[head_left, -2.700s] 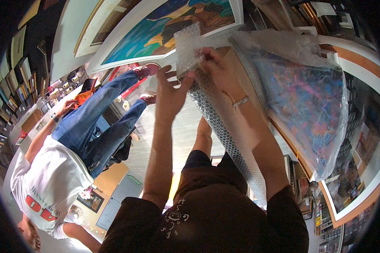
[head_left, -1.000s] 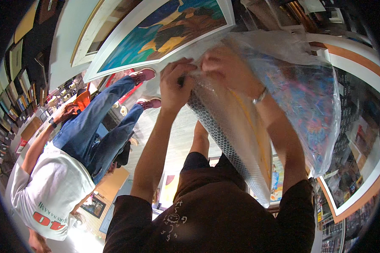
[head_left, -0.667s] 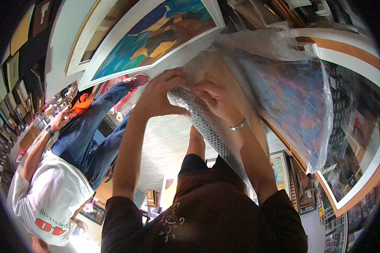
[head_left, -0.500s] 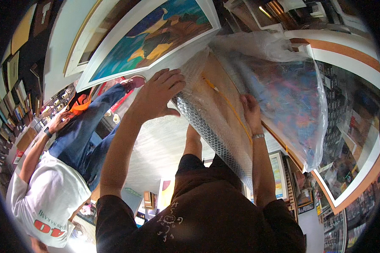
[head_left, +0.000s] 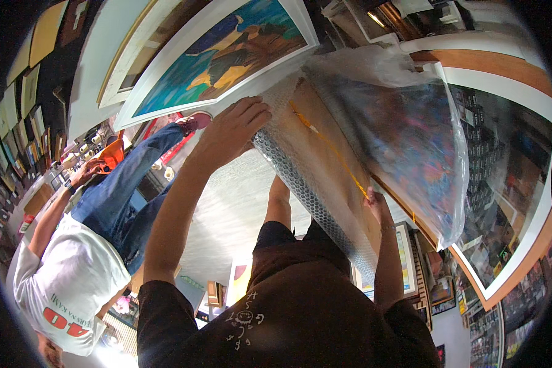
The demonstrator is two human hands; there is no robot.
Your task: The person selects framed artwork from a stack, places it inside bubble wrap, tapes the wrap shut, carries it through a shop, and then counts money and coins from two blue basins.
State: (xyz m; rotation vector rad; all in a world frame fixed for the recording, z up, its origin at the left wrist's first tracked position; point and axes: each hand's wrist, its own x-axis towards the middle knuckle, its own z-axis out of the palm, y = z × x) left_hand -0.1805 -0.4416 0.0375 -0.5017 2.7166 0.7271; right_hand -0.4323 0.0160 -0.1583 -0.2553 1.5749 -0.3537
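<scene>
A brown flat panel (head_left: 331, 144), likely the back of a framed picture, leans in front of me with a yellow cord (head_left: 332, 146) strung along it. Bubble wrap (head_left: 310, 202) covers its left edge. My left hand (head_left: 239, 127) grips the upper part of that wrapped edge, fingers over the top and thumb mostly hidden. Lower down on the right, my right hand (head_left: 379, 207) has its fingers closed at the cord's lower end. Just beyond lies a colourful picture (head_left: 405, 147) under clear plastic (head_left: 457, 184).
A white-framed painting (head_left: 227, 55) stands at the back left. A large glazed frame (head_left: 509, 178) with a white and brown border is on the right. Another person (head_left: 73, 276) in a white shirt is at the left, one hand at an orange object (head_left: 111, 154).
My right hand has slid down from the middle of the panel to the lower end of the yellow cord. My left hand has closed more around the wrapped edge.
</scene>
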